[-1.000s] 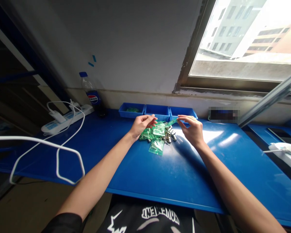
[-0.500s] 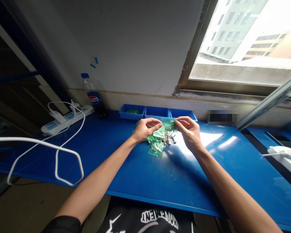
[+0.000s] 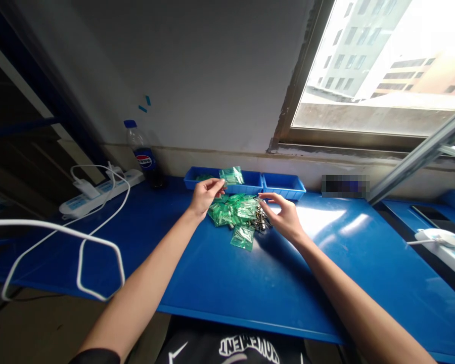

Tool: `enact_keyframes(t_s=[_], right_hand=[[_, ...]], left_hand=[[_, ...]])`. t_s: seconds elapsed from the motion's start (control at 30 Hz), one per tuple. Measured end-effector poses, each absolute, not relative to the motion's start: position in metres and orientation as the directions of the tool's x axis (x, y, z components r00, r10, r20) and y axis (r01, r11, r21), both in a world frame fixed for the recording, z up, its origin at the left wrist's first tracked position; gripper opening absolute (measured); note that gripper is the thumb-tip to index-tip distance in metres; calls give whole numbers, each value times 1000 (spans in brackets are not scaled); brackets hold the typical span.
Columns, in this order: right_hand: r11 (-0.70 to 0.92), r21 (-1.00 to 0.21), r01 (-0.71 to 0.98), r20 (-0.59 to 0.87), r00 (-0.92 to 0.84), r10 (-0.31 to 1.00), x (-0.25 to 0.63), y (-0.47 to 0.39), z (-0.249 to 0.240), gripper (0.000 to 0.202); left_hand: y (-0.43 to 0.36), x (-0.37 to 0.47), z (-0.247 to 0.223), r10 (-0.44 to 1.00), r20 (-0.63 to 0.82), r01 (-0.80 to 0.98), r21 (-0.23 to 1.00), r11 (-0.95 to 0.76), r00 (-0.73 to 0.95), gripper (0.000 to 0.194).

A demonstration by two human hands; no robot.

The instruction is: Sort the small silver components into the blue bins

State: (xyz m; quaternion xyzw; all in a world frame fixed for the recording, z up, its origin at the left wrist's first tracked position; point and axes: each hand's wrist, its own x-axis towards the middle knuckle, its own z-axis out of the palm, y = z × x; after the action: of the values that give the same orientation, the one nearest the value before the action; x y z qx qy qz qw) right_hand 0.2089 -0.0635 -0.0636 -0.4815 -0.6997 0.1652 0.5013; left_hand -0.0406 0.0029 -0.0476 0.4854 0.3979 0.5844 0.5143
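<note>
Between the thumb and fingers of my left hand is a small green plastic bag, raised in front of the blue bins. My right hand is over the right side of the pile, thumb and fingers apart, with nothing visible between them. Below and between the hands lies a heap of green bags on the blue table. Small metal pieces lie at the heap's right, partly hidden by my right hand. One green bag lies at the near edge of the heap.
Blue bins stand in a row along the wall. At the left are a cola bottle, a white power strip and looping white cable. Another power strip and a slanted metal bar are at the right.
My left hand has moved left, carrying the green bag up toward the bins. My right hand has let go of the bag and moved slightly left and down, its fingers now apart.
</note>
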Motion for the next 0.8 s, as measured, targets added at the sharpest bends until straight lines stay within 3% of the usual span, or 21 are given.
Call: enact_keyframes(t_s=[0.17, 0.3, 0.43, 0.53, 0.63, 0.8], right_hand=[[611, -485, 626, 607, -262, 750, 208, -63, -71, 38], [619, -417, 666, 617, -292, 731, 207, -59, -77, 35], [618, -407, 673, 646, -266, 715, 209, -53, -84, 24], [614, -411, 674, 671, -232, 704, 210, -52, -84, 20], [634, -410, 656, 718, -196, 668, 208, -55, -79, 19], [616, -522, 591, 759, -8, 651, 201, -64, -67, 14]], left_hand=[[14, -50, -59, 964, -166, -518, 855, 35, -209, 42], [15, -53, -59, 946, -198, -557, 830, 23, -256, 43], [10, -49, -54, 969, -132, -484, 875, 14, -209, 44], [3, -41, -52, 994, -28, -320, 947, -9, -110, 42], [-7, -31, -50, 986, 165, -77, 983, -164, 10, 38], [-23, -19, -47, 875, 396, 194, 869, -455, 278, 40]])
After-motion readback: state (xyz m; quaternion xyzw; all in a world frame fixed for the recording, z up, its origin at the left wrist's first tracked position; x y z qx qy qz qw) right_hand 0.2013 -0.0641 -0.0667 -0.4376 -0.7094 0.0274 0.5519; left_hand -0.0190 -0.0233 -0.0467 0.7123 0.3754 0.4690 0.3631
